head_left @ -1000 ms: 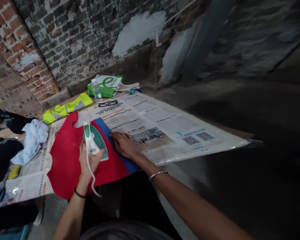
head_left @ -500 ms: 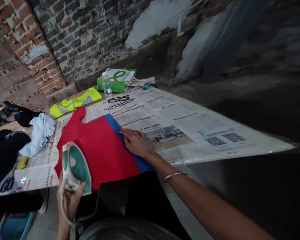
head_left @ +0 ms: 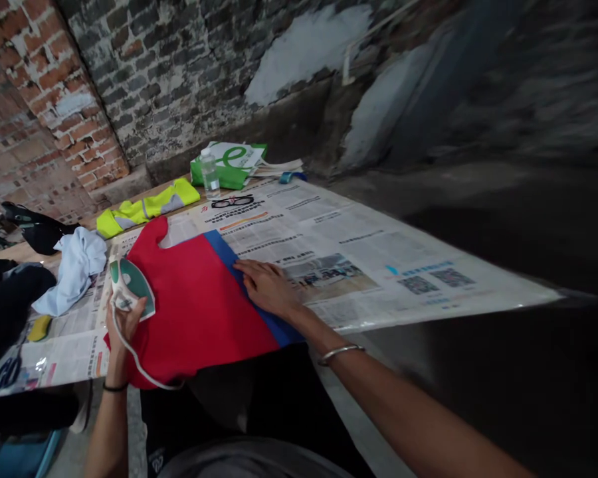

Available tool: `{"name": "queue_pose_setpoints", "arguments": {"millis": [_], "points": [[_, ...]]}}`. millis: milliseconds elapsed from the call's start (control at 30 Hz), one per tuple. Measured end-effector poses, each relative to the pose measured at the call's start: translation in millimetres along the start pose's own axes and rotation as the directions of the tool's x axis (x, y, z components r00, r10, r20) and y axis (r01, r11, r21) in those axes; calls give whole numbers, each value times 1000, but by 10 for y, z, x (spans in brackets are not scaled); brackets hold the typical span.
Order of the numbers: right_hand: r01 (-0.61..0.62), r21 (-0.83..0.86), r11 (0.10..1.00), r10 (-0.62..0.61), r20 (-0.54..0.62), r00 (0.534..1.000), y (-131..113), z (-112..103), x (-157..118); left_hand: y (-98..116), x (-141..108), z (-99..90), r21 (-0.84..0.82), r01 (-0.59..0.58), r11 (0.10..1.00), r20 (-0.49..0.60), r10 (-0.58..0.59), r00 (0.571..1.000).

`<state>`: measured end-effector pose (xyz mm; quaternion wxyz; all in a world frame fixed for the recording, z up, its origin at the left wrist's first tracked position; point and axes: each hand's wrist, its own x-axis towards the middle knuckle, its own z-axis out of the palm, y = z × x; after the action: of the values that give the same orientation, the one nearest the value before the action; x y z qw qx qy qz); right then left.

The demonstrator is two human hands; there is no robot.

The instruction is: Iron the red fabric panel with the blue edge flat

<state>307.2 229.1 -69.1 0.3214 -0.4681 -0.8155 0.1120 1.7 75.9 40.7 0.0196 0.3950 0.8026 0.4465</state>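
Note:
My left hand (head_left: 124, 322) is closed around a white and green clothes iron (head_left: 132, 289), which is over the left part of a red piece of cloth (head_left: 194, 302). The iron's pale cord hangs from its rear across the cloth's near corner. Along the right side of the red cloth runs a blue strip (head_left: 229, 259). My right hand (head_left: 269, 285) lies on that strip with its fingers stretched out, holding nothing. Whether the iron's sole touches the cloth, I cannot tell.
Newspaper under clear plastic (head_left: 323, 226) covers the table. Eyeglasses (head_left: 232, 201), a bottle (head_left: 210, 176), a green-white bag (head_left: 234, 166) and a yellow vest (head_left: 149, 206) lie at the back. To the left are light-blue cloth (head_left: 74, 265), a yellow sponge (head_left: 40, 328) and scissors (head_left: 7, 372).
My left hand has moved the iron away from me, from the cloth's near left edge farther up its left side. The right hand stays on the blue strip.

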Motion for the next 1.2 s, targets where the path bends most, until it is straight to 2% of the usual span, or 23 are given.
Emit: {"name": "queue_pose_setpoints", "arguments": {"millis": [167,233,300,367,433,500,600,667,767,867,933,1000,1067,1200], "points": [[-19,-8,1000,19,-6,1000,-3,-8,-3,-230,-808,-330,25,49,998,95,-52,994],[-23,-13,1000,23,-9,1000,4,-1,-11,-305,-1147,-416,55,36,998,90,-41,995],[-22,-22,1000,21,-8,1000,9,6,-17,-325,-1407,-432,65,-10,998,88,4,996],[-13,-27,1000,13,-1,1000,12,8,-19,-277,-1536,-374,32,-51,998,101,48,994],[-7,-27,1000,7,10,1000,12,4,-16,-165,-1507,-253,5,-71,997,127,70,989],[-10,-25,1000,11,15,1000,8,-5,-11,-6,-1328,-84,2,-93,996,177,91,980],[-21,-23,1000,22,21,1000,-6,-28,-3,281,-876,236,16,-141,990,273,131,953],[-28,-20,999,28,33,999,-21,-46,2,483,-549,478,42,-134,990,317,114,942],[-39,-16,999,40,56,998,-48,-73,14,754,-171,823,84,-78,993,326,46,944],[-44,-14,999,45,64,997,-75,-97,28,917,-27,1034,92,-59,994,300,29,954],[-42,-16,999,43,68,997,-89,-110,36,941,-71,1051,94,-62,994,293,32,956],[-39,-22,999,41,70,997,-100,-120,41,904,-218,964,102,-64,993,290,32,956],[-41,-27,999,42,65,997,-108,-123,44,827,-455,796,99,-89,991,298,56,953],[-58,-25,998,59,46,997,-113,-112,47,659,-1080,418,12,-176,984,314,163,935]]}}
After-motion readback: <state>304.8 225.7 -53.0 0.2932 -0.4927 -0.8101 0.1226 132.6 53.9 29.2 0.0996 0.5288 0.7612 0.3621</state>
